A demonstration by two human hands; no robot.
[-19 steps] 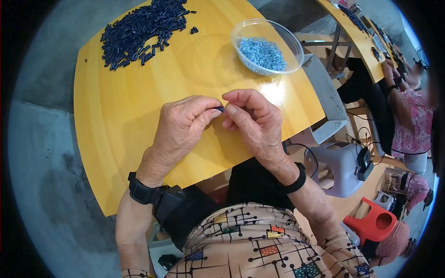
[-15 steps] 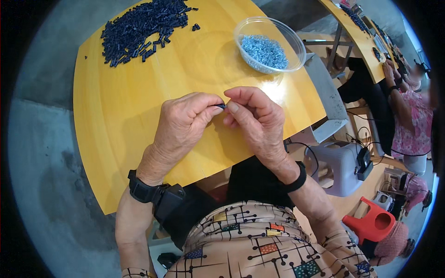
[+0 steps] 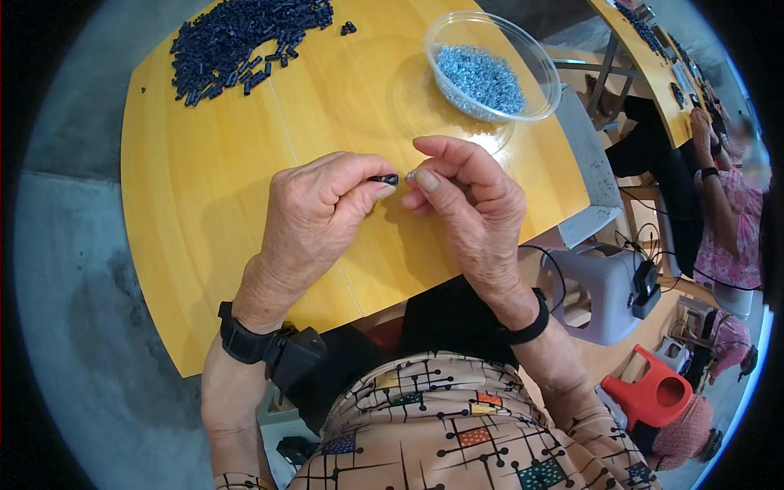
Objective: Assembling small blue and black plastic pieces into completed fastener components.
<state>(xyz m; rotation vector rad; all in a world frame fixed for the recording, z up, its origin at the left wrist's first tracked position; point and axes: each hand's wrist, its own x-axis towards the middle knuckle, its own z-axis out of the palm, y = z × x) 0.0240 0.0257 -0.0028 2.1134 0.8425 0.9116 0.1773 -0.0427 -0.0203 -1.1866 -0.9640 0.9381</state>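
Over the near part of the yellow table, my left hand (image 3: 306,212) is closed, thumb and index finger pinching a small black plastic piece (image 3: 384,179). A rounded end with an opening sticks out toward the right. Just across a narrow gap, my right hand (image 3: 478,200) pinches a tiny silvery piece (image 3: 410,175) between thumb and fingers; its exact kind is too small to make out. Beyond the right hand stands a clear plastic bowl (image 3: 543,112) with many small shiny pieces (image 3: 482,80). A heap of black plastic pieces (image 3: 237,49) lies at the far left.
A few loose black pieces (image 3: 349,28) lie apart from the heap on the table (image 3: 204,212). Right of the table are a grey box (image 3: 584,163), a pale plastic stool (image 3: 592,286) with cables, and a red stool (image 3: 649,388). Other people sit at another table (image 3: 645,65).
My hands have drawn a little apart, the right one moving to the right. More of the black piece's end now shows, and the silvery piece is visible. The view has shifted slightly.
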